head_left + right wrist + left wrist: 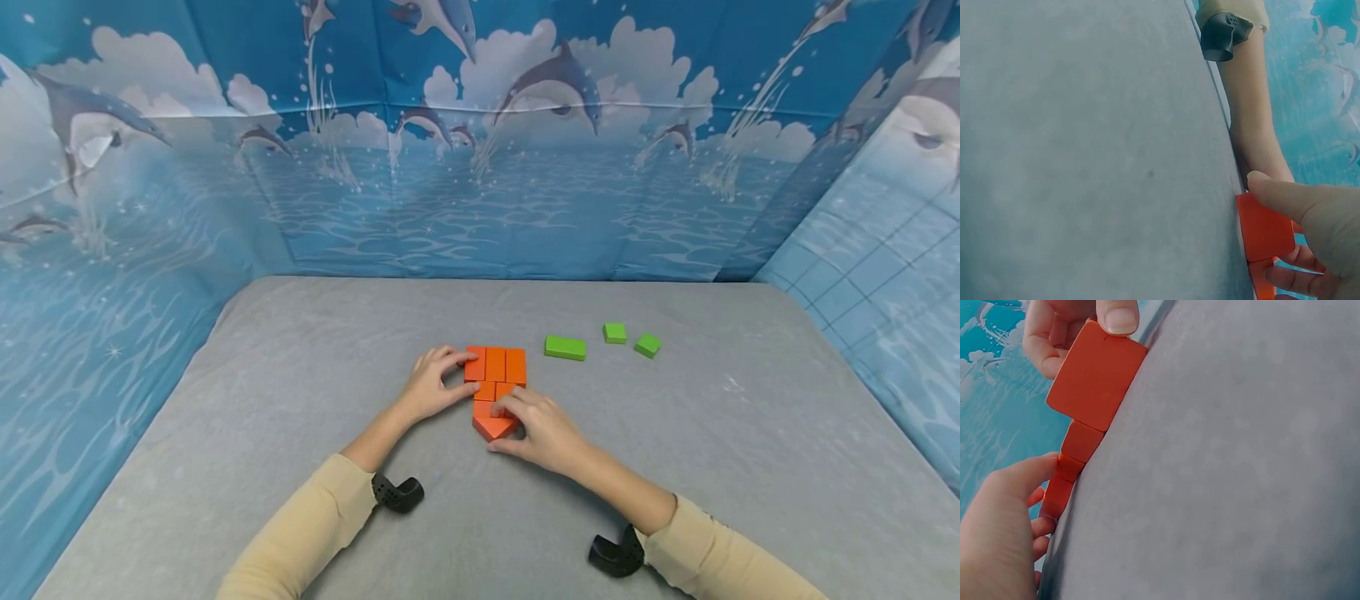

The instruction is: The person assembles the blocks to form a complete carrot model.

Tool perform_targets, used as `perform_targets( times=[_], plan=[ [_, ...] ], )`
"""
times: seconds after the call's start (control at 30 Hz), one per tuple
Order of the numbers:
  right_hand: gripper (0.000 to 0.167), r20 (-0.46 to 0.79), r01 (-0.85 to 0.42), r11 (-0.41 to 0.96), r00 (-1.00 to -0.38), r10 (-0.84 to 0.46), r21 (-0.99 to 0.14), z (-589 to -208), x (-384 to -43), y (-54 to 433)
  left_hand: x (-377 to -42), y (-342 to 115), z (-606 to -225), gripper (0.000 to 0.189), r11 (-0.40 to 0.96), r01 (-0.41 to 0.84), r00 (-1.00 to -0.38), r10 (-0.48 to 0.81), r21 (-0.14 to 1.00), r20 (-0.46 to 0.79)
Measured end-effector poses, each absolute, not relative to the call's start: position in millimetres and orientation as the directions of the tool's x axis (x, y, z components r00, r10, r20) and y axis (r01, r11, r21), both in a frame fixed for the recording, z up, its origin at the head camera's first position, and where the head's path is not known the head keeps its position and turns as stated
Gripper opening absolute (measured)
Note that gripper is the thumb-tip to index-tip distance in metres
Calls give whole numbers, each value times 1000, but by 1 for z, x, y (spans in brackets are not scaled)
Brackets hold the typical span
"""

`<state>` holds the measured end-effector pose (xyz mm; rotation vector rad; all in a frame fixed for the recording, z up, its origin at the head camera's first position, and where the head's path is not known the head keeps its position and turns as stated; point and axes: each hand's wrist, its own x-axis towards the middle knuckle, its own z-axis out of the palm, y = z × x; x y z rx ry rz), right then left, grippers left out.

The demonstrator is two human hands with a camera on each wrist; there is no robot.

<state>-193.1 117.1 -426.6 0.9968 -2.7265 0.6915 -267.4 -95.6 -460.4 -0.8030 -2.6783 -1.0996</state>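
Note:
Orange blocks lie joined in a flat figure on the grey cloth: three upright oblongs [495,364] at the far end, small squares [484,391] below them, and a triangular block [492,427] pointing toward me. My right hand [551,433] pinches the triangular block, thumb on its near slanted side and fingers over the top. In the right wrist view its orange side face [1265,228] shows under the thumb. My left hand [433,385] rests along the figure's left edge, index finger at the leftmost oblong and thumb against a small square.
Right of the figure lie a long green block [565,347] and two small green blocks, one square-on [614,333] and one turned [647,345]. A dolphin-print curtain [480,200] encloses the grey-covered table [262,400] at the back and sides.

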Motion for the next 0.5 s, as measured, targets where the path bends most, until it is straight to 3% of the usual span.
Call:
perform_targets(
  times=[0.13, 0.27, 0.5],
  plan=[
    [40, 302, -652, 652, -758, -579, -387, -427, -194, 117, -268, -97, -462, 46, 593, 527, -847, 424, 609, 320],
    [43, 289, -638, 583, -760, -582, -504, -419, -200, 123, -268, -97, -462, 46, 598, 528, -847, 425, 603, 320],
    [31, 329, -511, 568, -857, -397, -645, -405, -240, 159, -268, -97, -461, 48, 603, 525, -849, 426, 601, 314]
  ],
)
